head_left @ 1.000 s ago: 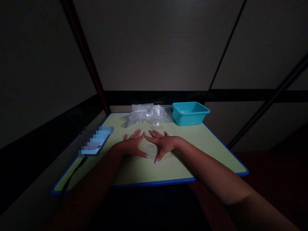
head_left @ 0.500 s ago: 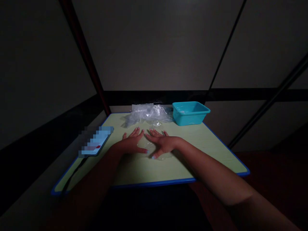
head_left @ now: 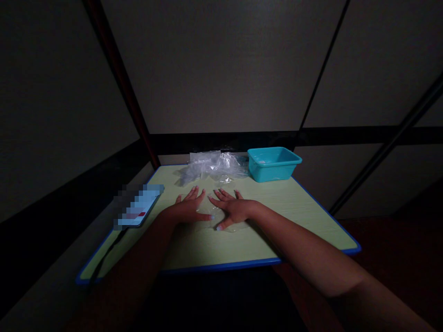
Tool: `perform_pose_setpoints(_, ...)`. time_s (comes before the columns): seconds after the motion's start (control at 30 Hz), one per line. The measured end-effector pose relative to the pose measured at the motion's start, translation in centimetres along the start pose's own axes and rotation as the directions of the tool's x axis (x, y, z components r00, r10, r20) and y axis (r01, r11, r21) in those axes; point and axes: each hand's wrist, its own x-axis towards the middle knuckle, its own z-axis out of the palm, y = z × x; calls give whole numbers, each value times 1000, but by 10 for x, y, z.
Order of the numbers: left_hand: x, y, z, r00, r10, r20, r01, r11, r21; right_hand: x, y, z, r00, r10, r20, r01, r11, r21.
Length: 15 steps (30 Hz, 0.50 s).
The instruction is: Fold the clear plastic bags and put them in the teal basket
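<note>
A clear plastic bag (head_left: 221, 224) lies flat on the pale green table, partly covered by both hands. My left hand (head_left: 190, 207) rests palm down on its left part, fingers spread and thumb pointing right. Beside it, my right hand (head_left: 231, 207) presses down on the right part with its fingers apart. The two hands are close but not touching. Beyond the fingertips sits a crumpled heap of clear plastic bags (head_left: 211, 167).
A turquoise plastic basin (head_left: 273, 167) stands at the back right corner. On the left edge lies a phone (head_left: 140, 210), partly blurred out, with a dark cable (head_left: 109, 251). The table (head_left: 221, 251) has a blue rim, and panelled walls close in behind and to the left.
Both hands stay flat on the plastic bag, with only a very slight shift of the fingers. The whole view has moved a little.
</note>
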Motion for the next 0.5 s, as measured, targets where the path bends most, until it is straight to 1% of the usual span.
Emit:
perform_pose_setpoints(0.1,1,0,-3,998,6,-62,-9,999,-42,-2,0,-3,999,31,-44,-30,1000,6)
perform_pose_setpoints(0.2,0,0,-10,980,-29,-195,3,991,-132,-4,0,-5,989,97,-116,-98,995,4)
perform_pose_setpoints(0.27,-1,1,-15,950,-84,-302,4,966,-259,-5,4,-6,980,136,-143,-138,990,-2)
perform_pose_setpoints(0.37,-1,0,-19,889,-186,-418,-41,877,-478,-2,16,-9,965,153,-215,-160,987,-17)
perform_pose_setpoints(0.4,0,-1,-20,871,-216,-442,-63,842,-536,-1,21,-10,950,146,-277,-160,987,-25)
perform_pose_setpoints(0.43,1,-3,-20,854,-241,-462,-87,808,-583,0,27,-12,923,158,-350,-177,984,-22)
perform_pose_setpoints(0.5,5,-6,-18,823,-283,-493,-134,746,-652,3,38,-17,854,214,-475,-237,972,13)
